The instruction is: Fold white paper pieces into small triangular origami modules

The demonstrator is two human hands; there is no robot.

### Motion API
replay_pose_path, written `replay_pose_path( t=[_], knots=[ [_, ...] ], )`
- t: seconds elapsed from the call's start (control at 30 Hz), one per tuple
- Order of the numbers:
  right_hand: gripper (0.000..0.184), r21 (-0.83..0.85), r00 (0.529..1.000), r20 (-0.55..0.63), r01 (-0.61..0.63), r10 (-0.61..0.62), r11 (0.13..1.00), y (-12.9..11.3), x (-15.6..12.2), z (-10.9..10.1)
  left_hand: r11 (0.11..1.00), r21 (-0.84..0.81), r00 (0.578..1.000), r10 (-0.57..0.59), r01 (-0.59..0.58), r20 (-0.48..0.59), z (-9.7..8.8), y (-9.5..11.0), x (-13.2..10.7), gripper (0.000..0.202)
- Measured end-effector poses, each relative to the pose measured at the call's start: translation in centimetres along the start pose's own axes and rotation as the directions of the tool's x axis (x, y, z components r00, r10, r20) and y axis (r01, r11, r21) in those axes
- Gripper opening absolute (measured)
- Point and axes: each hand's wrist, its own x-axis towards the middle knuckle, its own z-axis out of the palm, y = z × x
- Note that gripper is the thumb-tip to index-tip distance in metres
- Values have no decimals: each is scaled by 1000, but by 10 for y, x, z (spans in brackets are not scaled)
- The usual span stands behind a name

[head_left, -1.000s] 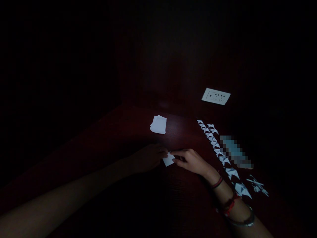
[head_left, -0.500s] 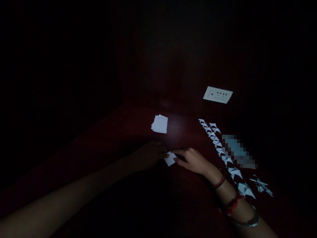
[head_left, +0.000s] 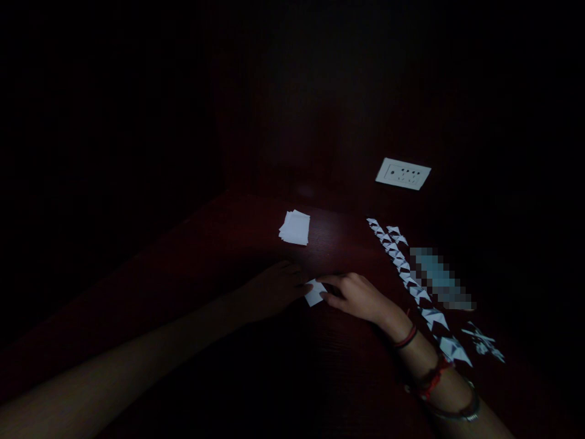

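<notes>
A small square of folded white paper (head_left: 315, 295) lies on the dark red table between my hands. My left hand (head_left: 278, 286), in deep shadow, reaches in from the left with its fingertips on the paper's left edge. From the right, my right hand (head_left: 356, 295) holds the paper's right side with thumb and index finger. Bracelets circle the right wrist and forearm. Beyond the hands sits a loose stack of white paper sheets (head_left: 295, 228). A long row of folded paper pieces (head_left: 398, 261) runs along the right side.
Right of the row are a blurred-out bluish object (head_left: 439, 277) and a small heap of white paper scraps (head_left: 483, 342). A white power socket (head_left: 403, 174) is set in the back wall. Two more folded pieces (head_left: 397, 235) lie beside the row's far end. Surroundings are very dark.
Almost nothing differs. The paper and the left fingers have shifted very slightly to the right; the right hand stays in place on the paper.
</notes>
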Motion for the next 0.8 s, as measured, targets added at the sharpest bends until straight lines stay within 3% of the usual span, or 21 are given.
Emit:
replay_pose_path(
  t=[0.17, 0.47, 0.8],
  knots=[
    [29, 11, 1000, -3, -2, 2, 1000, 0, -1, 0, 1000, -2, 1000, -5, 5, 14, 5, -5, -5, 33],
    [16, 51, 1000, -3, -22, 22, 998, 1, 1, 2, 980, 20, 980, -201, 200, 12, 5, -8, -16, 40],
    [21, 128, 995, -50, -84, 91, 988, 0, 4, 8, 948, -279, 984, -174, 155, -44, 12, -6, -17, 26]
  ],
)
